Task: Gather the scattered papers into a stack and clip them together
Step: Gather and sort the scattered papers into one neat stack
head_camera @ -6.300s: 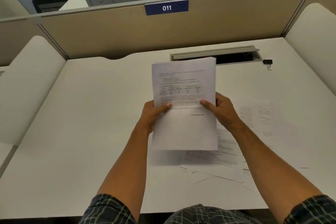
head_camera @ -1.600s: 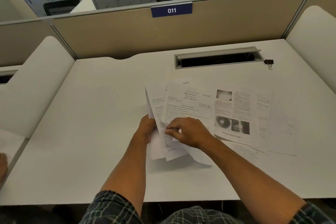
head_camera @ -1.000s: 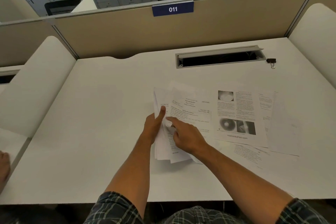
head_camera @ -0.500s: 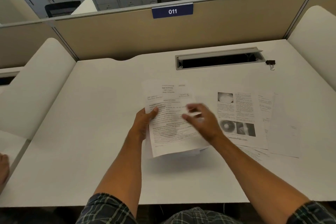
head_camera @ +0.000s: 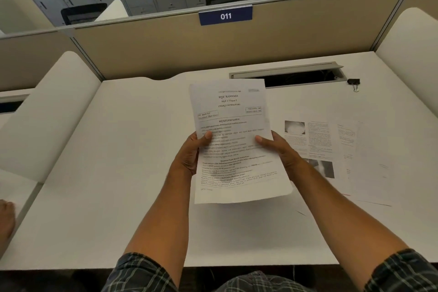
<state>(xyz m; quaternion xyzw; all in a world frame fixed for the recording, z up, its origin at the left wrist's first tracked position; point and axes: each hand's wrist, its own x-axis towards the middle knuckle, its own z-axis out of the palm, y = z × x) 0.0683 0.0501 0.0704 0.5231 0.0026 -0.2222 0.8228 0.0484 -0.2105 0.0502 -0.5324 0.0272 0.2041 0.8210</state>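
Note:
I hold a stack of printed papers (head_camera: 233, 125) upright above the white desk (head_camera: 132, 173), text side toward me. My left hand (head_camera: 190, 154) grips its left edge with the thumb on the front. My right hand (head_camera: 278, 149) grips the right edge the same way. Several loose sheets (head_camera: 331, 147), some with photos, lie flat on the desk to the right of the stack, partly hidden by my right arm. A black binder clip (head_camera: 353, 82) lies at the far right of the desk, well away from both hands.
A cable slot with an open lid (head_camera: 291, 73) runs along the back of the desk behind the stack. A beige partition (head_camera: 166, 50) marked 011 closes the far side. White side dividers (head_camera: 47, 111) stand left and right. A person's hand (head_camera: 6, 218) shows at the left edge.
Both hands lifted the gathered stack off the desk and raised it upright. My right hand moved from above the sheets to grip the stack's right edge.

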